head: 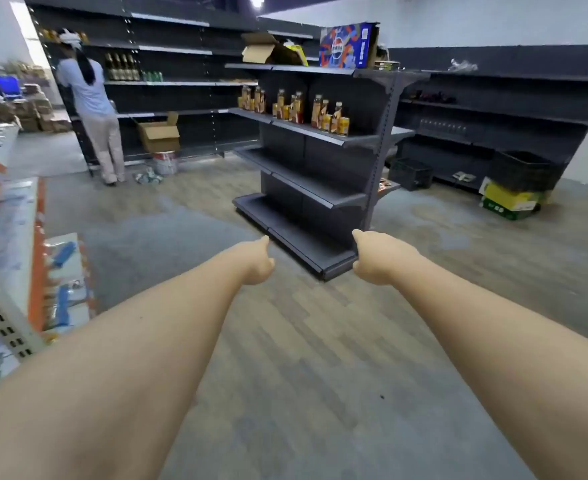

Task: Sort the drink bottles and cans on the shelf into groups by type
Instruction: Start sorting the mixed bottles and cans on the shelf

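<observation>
Plainly, the drink bottles [297,105] and cans [343,126] stood mixed together in loose clusters on the second board from the top of the dark freestanding shelf [320,199] in the middle of the room; orange-labelled bottles rose above short yellow cans beside them, one cluster toward the left end of the board, the others toward its right. The boards below them were bare. On the top board sat an opened brown carton [259,50] and a bright blue printed box [348,46].

Both arms reached forward over the wood-patterned floor [285,341], well short of the bottles. The left hand [258,262] was curled with its fingers folded under, holding nothing. The right hand [377,258] was likewise loosely closed on nothing, seen in front of the base corner of the shelf.

Against the back wall ran a longer dark shelving run [181,81] with a row of tall bottles [121,67] and a few green cans [152,76]. Another person [93,105] stood facing it, and an open carton [159,135] rested near their feet. To the right, more dark shelving [493,109] lined the wall, with a black crate [410,173] and a green and yellow box [509,200] on the floor before it. A light shelf unit with orange trim [15,258] filled the near left edge.
</observation>
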